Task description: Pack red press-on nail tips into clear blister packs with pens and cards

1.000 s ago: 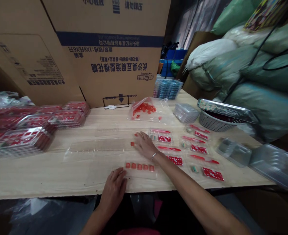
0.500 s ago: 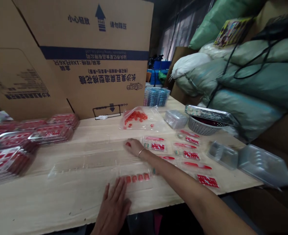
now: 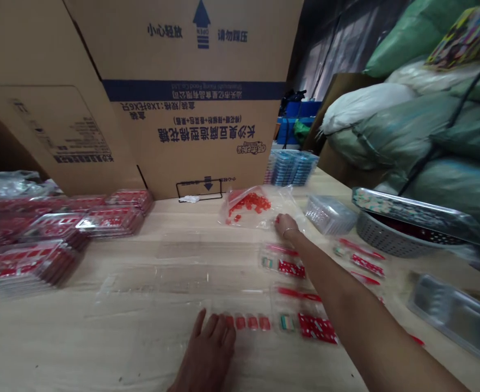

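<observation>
My left hand lies with its fingers stretched on the near edge of a clear plastic tray, beside a row of several small red jelly-like pieces. At the right side of a clear plastic bag, my right hand is closed in a pinch on one small red piece. Inside the bag lies a heap of loose red pieces. Right of the left hand, a tray section holds a red plastic utensil, a green-and-white packet and a red dotted packet.
A large cardboard box stands at the back. Stacked red packs fill the left. Clear empty trays and a grey basket stand right, with another clear tray nearer. Large sacks pile up behind.
My right hand has moved from over the clear trays, back and to the right, to the plastic bag. My left hand stays by the row of red pieces. The view has swung left.
</observation>
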`<action>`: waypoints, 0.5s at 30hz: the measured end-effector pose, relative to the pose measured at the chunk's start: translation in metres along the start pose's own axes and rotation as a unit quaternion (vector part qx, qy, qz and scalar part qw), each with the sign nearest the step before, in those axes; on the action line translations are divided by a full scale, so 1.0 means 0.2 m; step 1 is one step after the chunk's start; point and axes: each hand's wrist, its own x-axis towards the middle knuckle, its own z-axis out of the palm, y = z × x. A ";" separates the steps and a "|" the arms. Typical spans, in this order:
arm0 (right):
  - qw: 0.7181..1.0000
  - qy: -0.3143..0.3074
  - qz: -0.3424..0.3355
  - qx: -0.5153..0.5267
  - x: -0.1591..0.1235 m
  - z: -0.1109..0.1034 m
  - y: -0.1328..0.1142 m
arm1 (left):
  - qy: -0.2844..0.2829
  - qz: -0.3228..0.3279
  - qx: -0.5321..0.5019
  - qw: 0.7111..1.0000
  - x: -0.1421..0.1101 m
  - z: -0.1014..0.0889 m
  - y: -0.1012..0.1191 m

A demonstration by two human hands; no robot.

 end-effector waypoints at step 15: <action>0.948 0.015 -0.107 0.298 -0.35 -0.06 0.07 | -0.238 -0.036 -0.010 0.971 0.62 -0.05 -0.32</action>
